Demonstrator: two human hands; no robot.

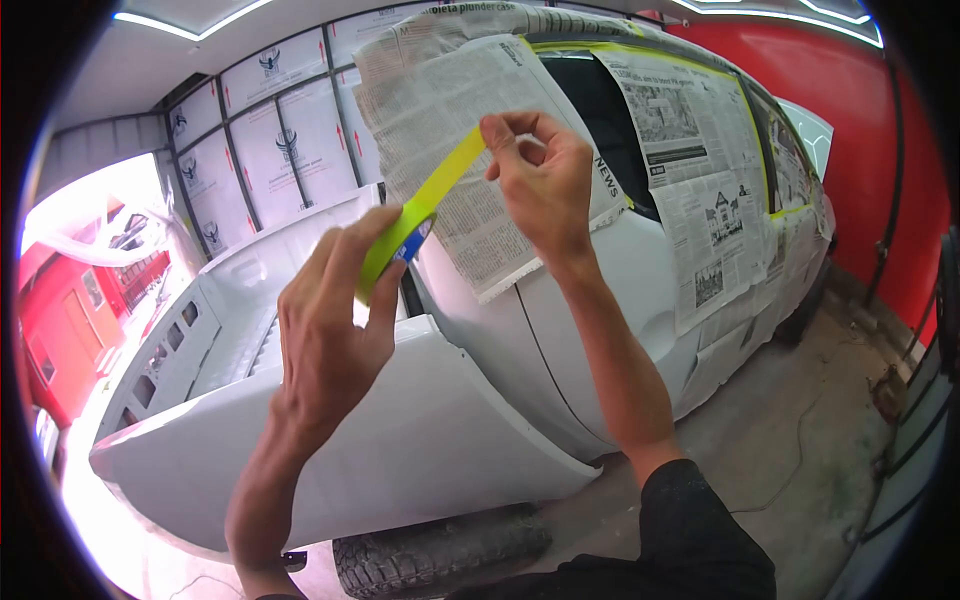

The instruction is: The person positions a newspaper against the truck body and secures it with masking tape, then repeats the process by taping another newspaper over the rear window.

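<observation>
My left hand (335,315) grips a roll of yellow-green masking tape (385,250) with a blue label inside its core. From the roll a strip of tape (448,172) runs up to the right, its far end pinched between thumb and fingertips of my right hand (545,180). Both hands are raised in front of a white pickup truck. Just behind them, a newspaper sheet (455,215) hangs over the cab's rear side. More newspaper (700,200) covers the door, edged with yellow tape along the window frame; a dark gap of window (600,130) shows between the sheets.
Below my left hand lies the white truck bed panel (330,440), with a tyre (440,550) under it. A thin cord (795,450) crosses the concrete floor at right. Red wall (860,150) stands behind the truck; a bright doorway (95,200) is at left.
</observation>
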